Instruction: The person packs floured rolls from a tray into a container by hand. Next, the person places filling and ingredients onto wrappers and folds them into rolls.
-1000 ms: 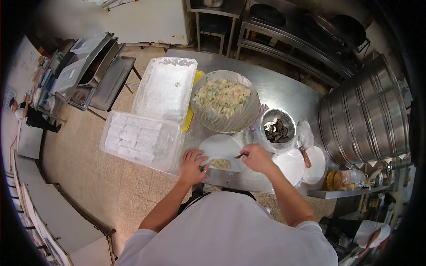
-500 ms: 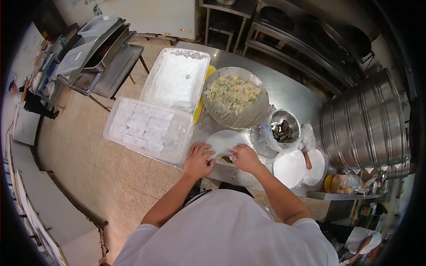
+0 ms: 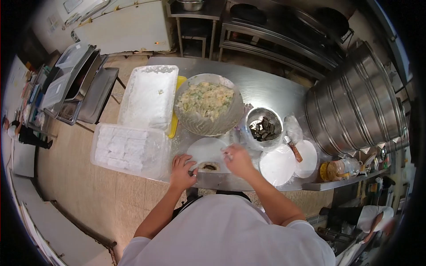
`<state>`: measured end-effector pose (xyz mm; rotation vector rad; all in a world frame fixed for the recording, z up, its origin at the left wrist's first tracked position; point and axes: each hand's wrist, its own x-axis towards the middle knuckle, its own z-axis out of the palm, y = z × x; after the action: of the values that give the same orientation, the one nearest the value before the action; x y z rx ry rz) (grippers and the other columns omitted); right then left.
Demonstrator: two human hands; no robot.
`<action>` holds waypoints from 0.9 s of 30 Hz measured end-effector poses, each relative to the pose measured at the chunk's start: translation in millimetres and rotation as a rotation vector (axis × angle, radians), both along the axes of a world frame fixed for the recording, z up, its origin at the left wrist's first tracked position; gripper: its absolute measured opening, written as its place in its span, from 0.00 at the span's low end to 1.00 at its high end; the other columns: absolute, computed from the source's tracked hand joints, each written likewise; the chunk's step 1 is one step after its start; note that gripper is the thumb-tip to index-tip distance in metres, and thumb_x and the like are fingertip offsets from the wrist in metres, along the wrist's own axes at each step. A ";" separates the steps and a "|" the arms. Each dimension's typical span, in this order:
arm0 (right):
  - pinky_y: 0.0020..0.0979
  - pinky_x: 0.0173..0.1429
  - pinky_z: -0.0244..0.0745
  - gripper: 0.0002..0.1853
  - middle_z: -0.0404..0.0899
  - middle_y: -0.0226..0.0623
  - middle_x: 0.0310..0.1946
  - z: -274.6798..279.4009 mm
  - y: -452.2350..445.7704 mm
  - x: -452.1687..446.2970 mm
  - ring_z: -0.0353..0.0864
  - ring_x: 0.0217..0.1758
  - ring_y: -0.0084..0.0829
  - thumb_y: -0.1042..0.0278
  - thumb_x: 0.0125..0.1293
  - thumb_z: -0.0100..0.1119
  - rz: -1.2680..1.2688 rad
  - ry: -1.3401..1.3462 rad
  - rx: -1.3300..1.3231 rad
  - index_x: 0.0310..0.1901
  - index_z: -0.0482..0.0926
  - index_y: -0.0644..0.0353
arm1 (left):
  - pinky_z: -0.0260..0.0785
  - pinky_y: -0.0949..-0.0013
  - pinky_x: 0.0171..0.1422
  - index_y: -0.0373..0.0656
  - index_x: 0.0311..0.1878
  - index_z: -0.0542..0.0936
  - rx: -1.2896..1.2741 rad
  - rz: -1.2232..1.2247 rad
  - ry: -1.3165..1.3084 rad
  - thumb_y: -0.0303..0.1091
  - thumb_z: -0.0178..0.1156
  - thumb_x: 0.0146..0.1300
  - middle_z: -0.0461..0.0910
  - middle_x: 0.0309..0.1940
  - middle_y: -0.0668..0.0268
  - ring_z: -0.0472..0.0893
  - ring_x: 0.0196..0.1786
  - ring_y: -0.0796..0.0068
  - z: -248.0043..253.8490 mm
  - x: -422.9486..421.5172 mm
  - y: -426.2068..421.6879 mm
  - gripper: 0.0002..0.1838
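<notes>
A round, translucent white wrapper sheet lies at the front edge of the steel table. On its near part sits a small filling with dark slices. My left hand is at the left side of the sheet, its fingers curled onto the edge beside the filling. My right hand is at the right edge, slightly raised, thumb and fingers pinched together on the sheet's margin. Behind the sheet stands a large bowl of pale chopped mixture with green bits. A metal bowl of dark slices is to its right.
At left are a white-dusted tray and a plastic tub of wrapped white pieces. White round sheets and a wooden-handled knife lie right. Tall stacked steamers stand farther right. Other people are at the far left and lower right.
My right hand has moved right and up from the filling to the sheet's right edge, uncovering the dark slices. My left hand stays at the left side. The camera view has shifted.
</notes>
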<state>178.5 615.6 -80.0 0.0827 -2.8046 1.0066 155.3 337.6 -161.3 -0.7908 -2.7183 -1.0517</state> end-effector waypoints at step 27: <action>0.45 0.65 0.85 0.09 0.91 0.46 0.50 -29.5 180.2 -99.0 0.88 0.60 0.47 0.72 0.67 0.64 -0.216 -0.237 0.575 0.44 0.91 0.60 | 0.60 0.38 0.84 0.47 0.49 0.87 0.005 0.006 0.002 0.32 0.73 0.55 0.80 0.62 0.59 0.77 0.71 0.48 4.7 -2.2 0.9 0.16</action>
<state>79.4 795.8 -109.5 -0.2837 -3.1361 0.1526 153.0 338.5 -156.6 -0.7828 -2.7133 -1.0554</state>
